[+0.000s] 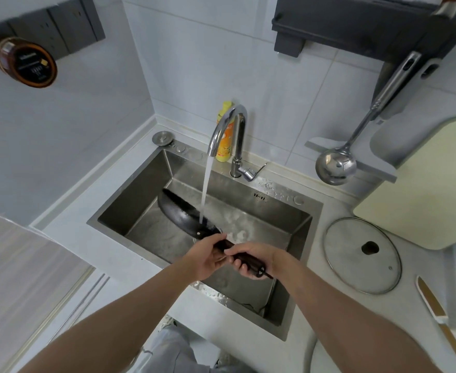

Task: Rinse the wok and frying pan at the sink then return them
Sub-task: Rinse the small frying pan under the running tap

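Note:
A black pan (pixel 180 211) hangs tilted on its edge inside the steel sink (pixel 306 220), its bowl turned so only a dark curved side shows. Water streams from the chrome tap (pixel 228 125) onto the pan near the handle joint. Both hands hold the dark handle (pixel 248 261): my left hand (pixel 206 255) grips it close to the pan, my right hand (pixel 251 258) grips it further back toward the end. I cannot tell whether this pan is the wok or the frying pan.
A glass lid (pixel 362 255) lies on the counter right of the sink. A cream cutting board (pixel 423 189) leans behind it. A steel ladle (pixel 337 164) hangs from a dark wall rack (pixel 356 25). A yellow bottle (pixel 225 146) stands behind the tap. A knife (pixel 436 316) lies at the right.

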